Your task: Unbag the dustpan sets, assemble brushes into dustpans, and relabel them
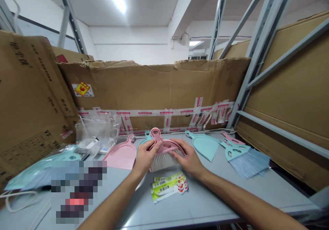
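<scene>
Both hands hold a pink hand brush [166, 148] with pale bristles, its ring-ended handle tilted up and away from me. My left hand [146, 155] grips it near the base of the handle, thumb on top. Fingers of my right hand [189, 158] close on the brush's right end. A pink edge shows beneath the bristles at the left; I cannot tell whether a dustpan lies under the brush. Below the hands, several green-and-white printed labels [169, 186] lie overlapped on the grey table [200, 202].
A pink dustpan [122, 154] lies left, with a partly hidden teal piece [147, 136] beside it. On the right are a teal dustpan [205, 144] and a teal brush [236, 150] with blue bristles. Bagged teal items [38, 170] lie far left. Cardboard [154, 86] walls the back.
</scene>
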`<state>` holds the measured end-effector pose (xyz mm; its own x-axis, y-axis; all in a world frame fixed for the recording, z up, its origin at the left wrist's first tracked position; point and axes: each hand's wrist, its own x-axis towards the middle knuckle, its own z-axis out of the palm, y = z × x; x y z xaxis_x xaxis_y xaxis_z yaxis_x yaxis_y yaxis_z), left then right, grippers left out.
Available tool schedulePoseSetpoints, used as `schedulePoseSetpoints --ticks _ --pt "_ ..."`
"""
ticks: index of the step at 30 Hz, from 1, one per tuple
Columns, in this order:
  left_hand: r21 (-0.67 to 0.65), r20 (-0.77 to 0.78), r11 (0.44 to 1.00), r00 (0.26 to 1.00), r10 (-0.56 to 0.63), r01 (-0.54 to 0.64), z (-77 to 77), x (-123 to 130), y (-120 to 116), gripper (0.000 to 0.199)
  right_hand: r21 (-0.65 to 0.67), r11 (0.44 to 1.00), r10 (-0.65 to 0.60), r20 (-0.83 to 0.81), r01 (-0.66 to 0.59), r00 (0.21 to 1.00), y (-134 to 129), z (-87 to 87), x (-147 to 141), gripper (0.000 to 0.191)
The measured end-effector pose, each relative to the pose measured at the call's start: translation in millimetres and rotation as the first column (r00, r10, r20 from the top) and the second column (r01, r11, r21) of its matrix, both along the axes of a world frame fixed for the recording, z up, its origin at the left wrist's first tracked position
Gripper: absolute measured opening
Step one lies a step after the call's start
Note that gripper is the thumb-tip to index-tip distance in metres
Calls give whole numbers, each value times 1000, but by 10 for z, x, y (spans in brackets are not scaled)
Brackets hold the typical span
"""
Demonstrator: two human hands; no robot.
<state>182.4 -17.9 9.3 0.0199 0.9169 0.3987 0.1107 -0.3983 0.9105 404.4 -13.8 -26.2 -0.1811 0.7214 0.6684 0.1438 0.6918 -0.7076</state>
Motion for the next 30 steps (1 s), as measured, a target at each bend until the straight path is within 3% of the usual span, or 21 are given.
schedulePoseSetpoints --ticks 4,10,15,19,22,25,30 --pt "-1 -26 1000 1000 11 -11 -13 -3 12 45 -25 1000 9 1 -9 1000 15 -39 -2 48" --pt "-44 -17 998 999 -46 45 -105 -24 132 50 -209 976 39 -88 -56 995 85 -9 27 57" --pt "-29 -56 1000 998 -8 7 -246 -89 211 59 -316 949 -81 -227 6 971 344 -10 300 72" --pt "2 -235 1000 972 25 -25 -311 -159 216 55 -447 893 -185 -252 55 950 578 -104 621 84" --pt "110 -464 994 884 64 -14 -350 -198 209 43 -474 872 -219 -158 121 963 697 -187 801 85" --pt "227 -658 971 747 101 69 -431 -225 218 37 -455 862 -257 -10 225 966 760 -241 897 75" --pt "238 -826 962 549 130 131 -554 -253 255 41 -397 881 -232 113 258 966 756 -250 916 60"
